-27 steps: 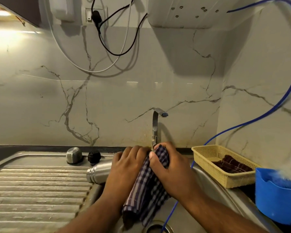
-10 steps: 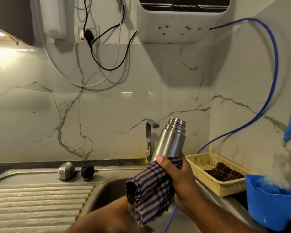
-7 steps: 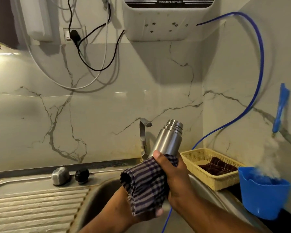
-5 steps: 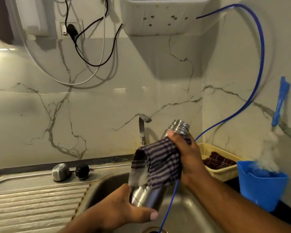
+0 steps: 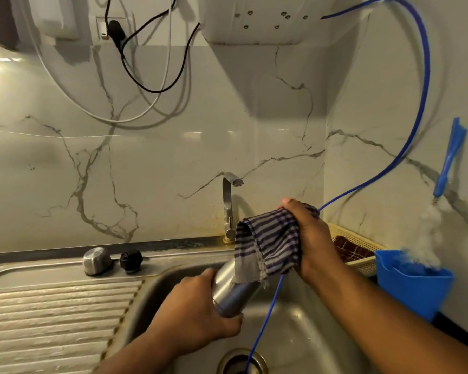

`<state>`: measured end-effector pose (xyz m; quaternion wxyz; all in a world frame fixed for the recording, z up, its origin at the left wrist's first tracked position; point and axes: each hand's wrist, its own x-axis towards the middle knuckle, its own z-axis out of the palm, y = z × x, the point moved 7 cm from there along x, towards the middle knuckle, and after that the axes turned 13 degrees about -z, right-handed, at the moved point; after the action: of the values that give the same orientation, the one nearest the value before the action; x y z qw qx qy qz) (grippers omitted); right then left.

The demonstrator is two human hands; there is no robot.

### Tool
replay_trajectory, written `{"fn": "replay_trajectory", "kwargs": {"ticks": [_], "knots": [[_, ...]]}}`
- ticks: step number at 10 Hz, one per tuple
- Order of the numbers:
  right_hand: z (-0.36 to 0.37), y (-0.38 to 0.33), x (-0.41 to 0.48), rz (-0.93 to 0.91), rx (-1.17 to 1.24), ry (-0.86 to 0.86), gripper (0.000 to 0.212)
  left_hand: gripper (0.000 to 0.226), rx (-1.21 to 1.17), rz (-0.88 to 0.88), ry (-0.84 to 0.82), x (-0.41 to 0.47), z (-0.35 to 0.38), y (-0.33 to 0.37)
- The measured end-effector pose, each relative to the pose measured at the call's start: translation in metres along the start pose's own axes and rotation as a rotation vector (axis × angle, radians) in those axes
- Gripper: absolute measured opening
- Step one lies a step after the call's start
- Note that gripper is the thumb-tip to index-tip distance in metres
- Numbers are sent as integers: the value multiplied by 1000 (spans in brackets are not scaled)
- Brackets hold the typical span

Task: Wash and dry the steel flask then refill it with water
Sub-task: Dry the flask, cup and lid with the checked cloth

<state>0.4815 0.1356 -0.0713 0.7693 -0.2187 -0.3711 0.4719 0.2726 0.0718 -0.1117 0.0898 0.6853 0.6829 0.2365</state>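
The steel flask (image 5: 231, 288) is tilted over the sink basin (image 5: 303, 325), base toward me and neck up to the right. My left hand (image 5: 197, 309) grips its lower body. A blue checked cloth (image 5: 270, 241) covers the flask's upper half and hides the neck. My right hand (image 5: 312, 236) grips the cloth around the top of the flask. The steel cap (image 5: 96, 261) and the black stopper (image 5: 131, 261) stand on the sink ledge at the left, apart from the flask.
The tap (image 5: 229, 206) rises behind the cloth. A thin blue tube (image 5: 265, 319) runs from the wall purifier (image 5: 265, 20) down into the drain (image 5: 242, 363). A yellow basket (image 5: 357, 247) and a blue tub (image 5: 414, 287) stand at the right. The ribbed drainboard (image 5: 54, 314) lies at the left.
My right hand has slid the cloth up the flask until it covers the neck. My left hand has shifted to grip the flask's lower body. The flask now tilts lower over the basin.
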Motion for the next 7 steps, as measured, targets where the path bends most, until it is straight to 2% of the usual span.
{"fn": "replay_trajectory", "kwargs": {"ticks": [1, 2, 3, 4, 5, 6, 7], "knots": [[4, 4, -13, -63, 5, 76, 76, 65, 20, 2, 112, -4, -6, 6], [16, 26, -38, 21, -85, 4, 86, 55, -15, 4, 120, -7, -3, 18], [29, 61, -65, 148, -162, -67, 108, 66, -127, -7, 78, -8, 1, 2], [32, 63, -67, 159, -133, -70, 102, 57, -185, 34, 38, -9, -7, -11], [32, 41, -55, 125, -69, -119, 83, 46, -309, 57, -66, -9, -11, -1], [36, 11, -40, 65, -3, -190, 86, 54, -433, 34, -236, -20, -16, 15], [41, -7, -29, 50, 88, -263, 92, 42, -355, 130, -384, -29, -30, 28]]}}
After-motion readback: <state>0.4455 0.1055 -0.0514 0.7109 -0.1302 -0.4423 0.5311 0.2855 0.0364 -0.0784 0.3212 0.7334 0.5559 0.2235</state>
